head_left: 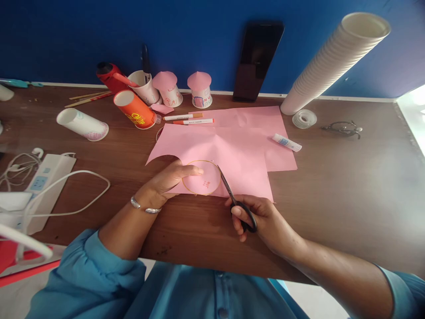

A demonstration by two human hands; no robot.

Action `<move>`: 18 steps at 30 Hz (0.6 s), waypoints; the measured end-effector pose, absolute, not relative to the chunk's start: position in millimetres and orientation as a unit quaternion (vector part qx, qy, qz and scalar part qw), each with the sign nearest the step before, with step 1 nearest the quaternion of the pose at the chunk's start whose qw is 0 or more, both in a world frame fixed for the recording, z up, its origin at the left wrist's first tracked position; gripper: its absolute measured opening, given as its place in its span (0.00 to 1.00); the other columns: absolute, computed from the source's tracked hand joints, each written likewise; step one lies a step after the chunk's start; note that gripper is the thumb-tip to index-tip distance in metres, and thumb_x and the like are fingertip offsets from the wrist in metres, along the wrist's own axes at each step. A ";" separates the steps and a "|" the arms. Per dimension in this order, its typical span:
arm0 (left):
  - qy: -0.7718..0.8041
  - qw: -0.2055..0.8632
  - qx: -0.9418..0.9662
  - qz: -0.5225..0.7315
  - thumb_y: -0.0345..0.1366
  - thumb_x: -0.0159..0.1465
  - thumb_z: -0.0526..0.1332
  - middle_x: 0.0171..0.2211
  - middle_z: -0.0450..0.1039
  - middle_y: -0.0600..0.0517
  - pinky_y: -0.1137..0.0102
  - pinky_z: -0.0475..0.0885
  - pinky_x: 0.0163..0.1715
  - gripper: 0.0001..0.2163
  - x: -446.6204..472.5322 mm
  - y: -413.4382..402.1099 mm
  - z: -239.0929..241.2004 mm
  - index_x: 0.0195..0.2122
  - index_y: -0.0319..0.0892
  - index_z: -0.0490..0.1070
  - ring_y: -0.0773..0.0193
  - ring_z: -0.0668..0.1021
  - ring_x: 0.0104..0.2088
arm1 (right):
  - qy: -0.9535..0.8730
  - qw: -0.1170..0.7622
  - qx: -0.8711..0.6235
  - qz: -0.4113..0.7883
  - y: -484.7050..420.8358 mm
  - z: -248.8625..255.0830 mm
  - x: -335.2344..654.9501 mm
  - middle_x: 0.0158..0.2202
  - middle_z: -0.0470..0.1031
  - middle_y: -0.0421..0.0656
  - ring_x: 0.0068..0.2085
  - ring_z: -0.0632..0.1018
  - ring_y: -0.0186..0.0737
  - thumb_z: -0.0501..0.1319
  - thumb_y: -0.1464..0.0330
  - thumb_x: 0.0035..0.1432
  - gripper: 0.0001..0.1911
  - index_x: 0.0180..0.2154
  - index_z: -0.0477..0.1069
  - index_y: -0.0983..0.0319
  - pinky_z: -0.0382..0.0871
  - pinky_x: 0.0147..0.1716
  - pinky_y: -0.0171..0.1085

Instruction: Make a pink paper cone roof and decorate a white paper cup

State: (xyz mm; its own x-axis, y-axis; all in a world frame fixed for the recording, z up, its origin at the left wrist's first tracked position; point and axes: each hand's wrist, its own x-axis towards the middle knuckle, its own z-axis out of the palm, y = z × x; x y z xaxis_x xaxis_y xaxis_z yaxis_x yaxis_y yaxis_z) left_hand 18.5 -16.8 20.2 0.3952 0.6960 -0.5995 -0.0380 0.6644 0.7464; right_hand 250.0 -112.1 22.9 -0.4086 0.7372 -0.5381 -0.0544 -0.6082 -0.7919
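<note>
My left hand grips the left part of a pink paper sheet, thumb on top and the fingers mostly hidden underneath. A circle outlined in yellowish brown is drawn near the sheet's front edge, with small red marks inside it. Black-handled scissors are in my right hand, fingers wrapped around the loops. Their blades point up and left, lying along the right side of the circle. A curved piece is cut out of the sheet's left edge. Beneath lies another pink sheet.
Two paper cups with pink cone roofs stand at the back. Markers and a glue tube lie by the paper. Tall stacked cups, a tape roll and glasses are right; a power strip is left.
</note>
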 end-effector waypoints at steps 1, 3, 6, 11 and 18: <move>0.496 0.765 0.333 0.240 0.36 0.53 0.73 0.14 0.73 0.50 0.73 0.69 0.19 0.12 18.5 -16.9 20.2 0.17 0.38 0.76 0.65 0.72 0.18 | -0.358 0.261 -0.476 0.760 -112.2 22.8 250.2 0.23 0.70 0.36 0.22 0.71 0.30 0.67 0.45 0.58 0.26 0.34 0.72 0.62 0.74 0.23 0.33; 0.499 0.761 0.334 0.244 0.36 0.53 0.73 0.14 0.73 0.51 0.72 0.69 0.20 0.12 18.4 -17.1 20.3 0.17 0.39 0.76 0.65 0.72 0.18 | -0.359 0.261 -0.473 0.761 -112.4 22.7 250.7 0.23 0.70 0.36 0.22 0.71 0.30 0.67 0.45 0.58 0.25 0.34 0.72 0.62 0.74 0.23 0.33; 0.498 0.759 0.334 0.252 0.35 0.52 0.73 0.15 0.74 0.51 0.70 0.70 0.22 0.10 18.8 -17.4 21.5 0.18 0.40 0.77 0.63 0.73 0.20 | -0.358 0.256 -0.471 0.764 -112.7 22.5 251.0 0.23 0.71 0.36 0.22 0.71 0.30 0.67 0.45 0.58 0.26 0.32 0.71 0.61 0.74 0.23 0.33; 0.490 0.764 0.335 0.252 0.35 0.51 0.73 0.20 0.79 0.49 0.70 0.72 0.25 0.07 20.4 -17.2 24.8 0.23 0.38 0.80 0.62 0.76 0.23 | -0.332 0.251 -0.481 0.772 -114.5 22.7 250.8 0.23 0.72 0.37 0.24 0.73 0.32 0.69 0.45 0.56 0.27 0.38 0.73 0.62 0.74 0.21 0.32; 0.453 0.783 0.340 0.255 0.35 0.54 0.72 0.19 0.77 0.49 0.69 0.74 0.30 0.07 21.1 -16.9 26.8 0.23 0.39 0.79 0.60 0.78 0.25 | -0.327 0.226 -0.473 0.786 -116.4 33.6 253.4 0.26 0.76 0.39 0.26 0.75 0.32 0.68 0.45 0.57 0.28 0.41 0.70 0.62 0.73 0.21 0.30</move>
State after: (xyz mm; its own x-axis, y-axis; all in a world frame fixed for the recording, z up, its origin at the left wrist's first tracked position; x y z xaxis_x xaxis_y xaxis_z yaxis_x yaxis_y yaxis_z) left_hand 21.1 -16.9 26.8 0.4594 0.7082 -0.5360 -0.0915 0.6380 0.7646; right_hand 253.4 -116.4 33.6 -0.4512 0.6649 -0.5952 -0.0463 -0.6835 -0.7285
